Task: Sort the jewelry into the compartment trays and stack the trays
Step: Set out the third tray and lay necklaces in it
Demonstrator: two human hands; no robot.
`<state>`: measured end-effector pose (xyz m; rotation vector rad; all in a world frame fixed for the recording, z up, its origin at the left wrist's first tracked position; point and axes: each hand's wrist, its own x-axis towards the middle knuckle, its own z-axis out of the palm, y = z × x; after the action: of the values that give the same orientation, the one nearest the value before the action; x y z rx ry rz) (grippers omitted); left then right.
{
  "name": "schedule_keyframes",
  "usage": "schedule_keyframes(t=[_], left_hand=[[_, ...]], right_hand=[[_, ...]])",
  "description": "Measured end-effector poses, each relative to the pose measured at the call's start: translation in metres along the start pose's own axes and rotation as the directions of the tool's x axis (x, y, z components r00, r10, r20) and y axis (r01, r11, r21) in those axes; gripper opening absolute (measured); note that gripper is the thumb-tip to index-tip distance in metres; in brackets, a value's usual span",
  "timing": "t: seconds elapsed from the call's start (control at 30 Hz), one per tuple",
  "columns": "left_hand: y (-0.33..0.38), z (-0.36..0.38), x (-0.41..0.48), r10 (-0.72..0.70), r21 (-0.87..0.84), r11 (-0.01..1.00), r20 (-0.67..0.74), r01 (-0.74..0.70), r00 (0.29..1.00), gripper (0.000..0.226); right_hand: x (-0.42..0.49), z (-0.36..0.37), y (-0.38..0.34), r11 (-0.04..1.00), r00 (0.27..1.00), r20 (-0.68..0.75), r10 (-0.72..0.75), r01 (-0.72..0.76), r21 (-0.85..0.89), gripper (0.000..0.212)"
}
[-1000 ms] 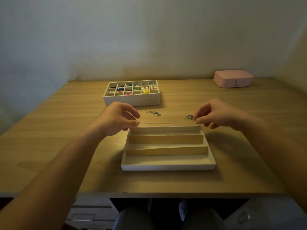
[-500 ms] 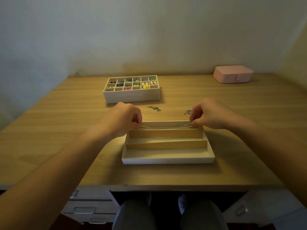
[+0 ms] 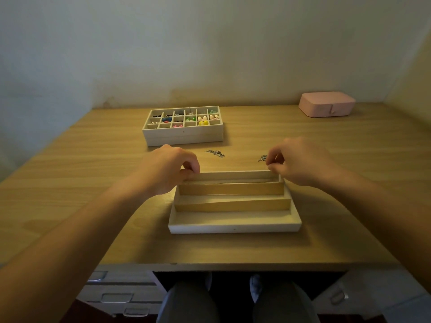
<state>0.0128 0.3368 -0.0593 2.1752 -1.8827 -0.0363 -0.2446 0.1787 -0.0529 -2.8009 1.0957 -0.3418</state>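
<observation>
A white long-slot tray (image 3: 234, 227) with three lengthwise slots lies in front of me on the wooden desk. A thin silver necklace chain (image 3: 229, 182) stretches along its far slot. My left hand (image 3: 166, 171) pinches the chain's left end at the tray's far-left corner. My right hand (image 3: 300, 160) pinches the right end at the far-right corner. Beyond the tray, a loose silver chain piece (image 3: 215, 153) and a small pendant (image 3: 262, 158) lie on the desk. A white gridded tray (image 3: 184, 136) farther back holds several colourful earrings.
A shut pink jewelry box (image 3: 326, 104) stands at the back right near the wall. The desk (image 3: 93, 173) meets walls at the back and right. Drawers (image 3: 116, 297) sit under the desk at left, and my knees show below its front edge.
Both hands have come down toward me with the chain taut between them, from above the tray's far rim into its far slot. The pendant is left on the desk.
</observation>
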Motion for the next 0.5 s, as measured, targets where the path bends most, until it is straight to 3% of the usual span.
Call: schedule_keyframes(t=[0.2, 0.5], left_hand=[[-0.006, 0.0041, -0.005, 0.026, 0.022, 0.999, 0.082, -0.028, 0.996, 0.025], [-0.0091, 0.0069, -0.009, -0.021, 0.012, 1.0, 0.091, 0.02, 0.996, 0.03]], right_hand=[[0.0004, 0.0028, 0.0031, 0.976, 0.983, 0.181, -0.04, -0.001, 0.219, 0.024], [-0.0015, 0.0009, 0.0015, 0.987, 0.977, 0.209, -0.045, 0.011, 0.163, 0.025]])
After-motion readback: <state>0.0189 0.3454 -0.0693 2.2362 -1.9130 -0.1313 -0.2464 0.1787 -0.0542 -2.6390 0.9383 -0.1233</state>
